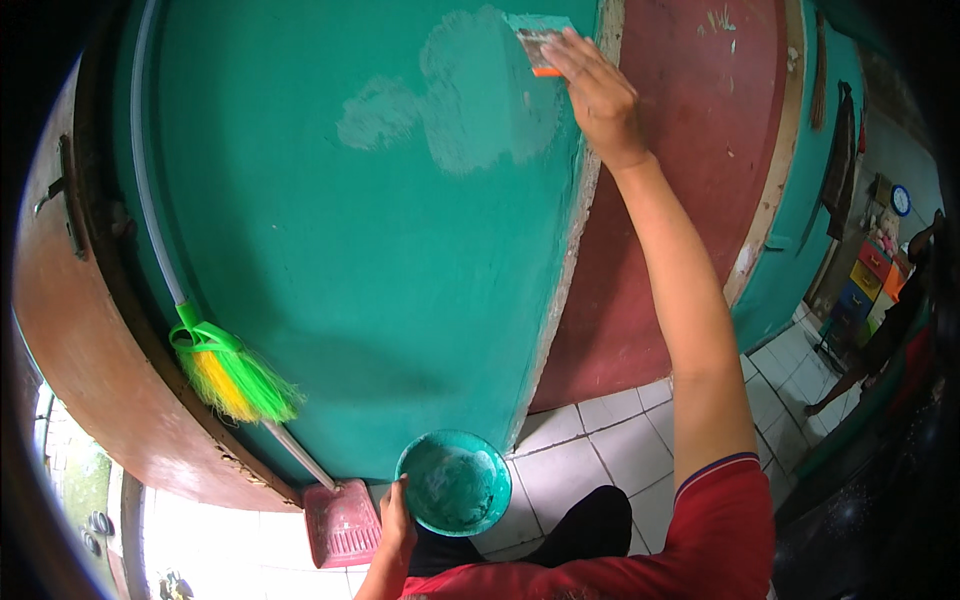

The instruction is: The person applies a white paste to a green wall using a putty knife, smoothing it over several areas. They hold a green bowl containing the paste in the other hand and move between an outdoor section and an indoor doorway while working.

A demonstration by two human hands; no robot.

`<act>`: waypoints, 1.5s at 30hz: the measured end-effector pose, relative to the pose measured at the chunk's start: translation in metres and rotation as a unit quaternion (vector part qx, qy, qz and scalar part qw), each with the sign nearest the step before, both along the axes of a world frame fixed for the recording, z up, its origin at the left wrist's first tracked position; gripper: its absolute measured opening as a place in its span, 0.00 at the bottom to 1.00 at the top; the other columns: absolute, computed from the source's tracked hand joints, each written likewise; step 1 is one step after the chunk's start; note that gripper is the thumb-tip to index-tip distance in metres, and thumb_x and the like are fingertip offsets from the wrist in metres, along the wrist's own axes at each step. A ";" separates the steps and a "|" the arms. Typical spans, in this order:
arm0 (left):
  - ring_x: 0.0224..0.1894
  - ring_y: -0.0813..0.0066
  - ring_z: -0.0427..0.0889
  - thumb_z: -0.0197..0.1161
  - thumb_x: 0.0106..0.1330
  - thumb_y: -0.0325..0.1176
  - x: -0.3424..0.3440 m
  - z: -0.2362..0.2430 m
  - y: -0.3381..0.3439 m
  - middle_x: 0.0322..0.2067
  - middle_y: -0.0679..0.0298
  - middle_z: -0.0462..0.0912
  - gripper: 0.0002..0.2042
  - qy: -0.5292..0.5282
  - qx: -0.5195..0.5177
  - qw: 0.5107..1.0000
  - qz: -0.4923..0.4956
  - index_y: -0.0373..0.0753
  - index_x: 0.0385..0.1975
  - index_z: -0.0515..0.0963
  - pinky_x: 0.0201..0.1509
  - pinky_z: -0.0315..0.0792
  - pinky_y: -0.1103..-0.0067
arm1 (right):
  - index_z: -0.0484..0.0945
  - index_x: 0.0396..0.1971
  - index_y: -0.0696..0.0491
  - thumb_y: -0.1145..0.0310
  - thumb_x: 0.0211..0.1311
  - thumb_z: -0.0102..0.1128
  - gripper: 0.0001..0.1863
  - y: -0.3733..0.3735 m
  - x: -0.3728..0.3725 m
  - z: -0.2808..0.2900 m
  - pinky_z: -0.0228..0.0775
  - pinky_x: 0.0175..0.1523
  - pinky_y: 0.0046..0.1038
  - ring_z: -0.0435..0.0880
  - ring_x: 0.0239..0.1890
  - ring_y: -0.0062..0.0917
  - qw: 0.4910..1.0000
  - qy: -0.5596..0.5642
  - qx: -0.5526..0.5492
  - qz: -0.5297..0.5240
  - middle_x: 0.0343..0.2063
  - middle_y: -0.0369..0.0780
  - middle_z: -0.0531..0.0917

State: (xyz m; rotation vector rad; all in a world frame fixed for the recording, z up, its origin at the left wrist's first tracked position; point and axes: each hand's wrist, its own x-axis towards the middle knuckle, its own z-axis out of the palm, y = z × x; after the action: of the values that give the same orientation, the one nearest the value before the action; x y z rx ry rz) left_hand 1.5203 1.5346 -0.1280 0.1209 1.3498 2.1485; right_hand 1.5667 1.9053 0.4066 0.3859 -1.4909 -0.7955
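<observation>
My right hand (600, 100) is raised to the top of the teal wall (300, 200), gripping a flat scraper (540, 38) with an orange strip and teal paste along one edge. The blade is against the wall beside pale, uneven smeared patches (480, 100), near the wall's rough right edge. Low down, my left hand (395, 515) holds the rim of a round teal bowl (452, 485) with wet, paler teal paste inside.
A green and yellow broom (230, 370) leans on the wall above a pink dustpan (340, 525). A maroon panel (670, 250) adjoins the wall, over white floor tiles (570, 470). At right are colourful drawers (865, 280) and a dark, partly visible person (900, 310); at left, a door (70, 300).
</observation>
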 end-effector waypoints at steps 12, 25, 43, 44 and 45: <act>0.36 0.79 0.74 0.63 0.69 0.52 -0.002 -0.006 0.002 0.35 0.65 0.78 0.26 -0.009 0.023 1.000 -0.014 0.29 0.44 0.78 0.40 0.69 0.79 | 0.83 0.52 0.55 0.84 0.60 0.59 0.20 0.006 0.038 -0.121 0.75 0.65 0.40 0.81 0.61 0.38 0.993 -0.071 -0.082 -0.039 0.53 0.43 0.84; 0.36 0.75 0.77 0.63 0.68 0.51 0.000 -0.033 -0.001 0.36 0.63 0.79 0.26 -0.066 0.023 0.997 0.030 0.30 0.47 0.78 0.40 0.72 0.77 | 0.77 0.57 0.62 0.69 0.74 0.57 0.17 -0.083 0.141 -0.379 0.73 0.62 0.33 0.81 0.53 0.24 0.584 0.008 -0.771 0.253 0.51 0.41 0.83; 0.38 0.71 0.79 0.63 0.65 0.55 0.030 -0.028 -0.009 0.39 0.61 0.81 0.27 -0.073 -0.023 0.997 -0.004 0.35 0.49 0.78 0.38 0.73 0.73 | 0.73 0.54 0.53 0.77 0.67 0.54 0.17 -0.078 0.243 -0.627 0.67 0.68 0.48 0.80 0.58 0.33 0.046 0.114 -0.864 0.488 0.52 0.39 0.80; 0.40 0.70 0.80 0.63 0.65 0.55 0.029 -0.034 -0.013 0.42 0.60 0.81 0.28 -0.063 -0.010 0.998 -0.019 0.35 0.51 0.77 0.41 0.74 0.73 | 0.74 0.53 0.52 0.77 0.66 0.55 0.16 -0.082 0.239 -0.620 0.68 0.68 0.48 0.80 0.58 0.32 0.031 0.111 -0.866 0.487 0.52 0.38 0.81; 0.45 0.69 0.80 0.63 0.65 0.55 0.034 -0.034 -0.014 0.46 0.59 0.81 0.29 -0.073 0.002 0.997 -0.011 0.34 0.53 0.76 0.46 0.74 0.72 | 0.74 0.52 0.52 0.77 0.66 0.56 0.16 -0.087 0.237 -0.613 0.68 0.68 0.47 0.80 0.57 0.31 0.025 0.109 -0.863 0.494 0.51 0.38 0.81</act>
State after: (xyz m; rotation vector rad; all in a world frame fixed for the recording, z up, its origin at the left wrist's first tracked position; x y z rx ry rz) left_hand 1.5540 1.5205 -0.1618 -0.0190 1.2556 2.0989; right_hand 1.8035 1.8183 -0.2065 -0.6773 -0.4140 2.1633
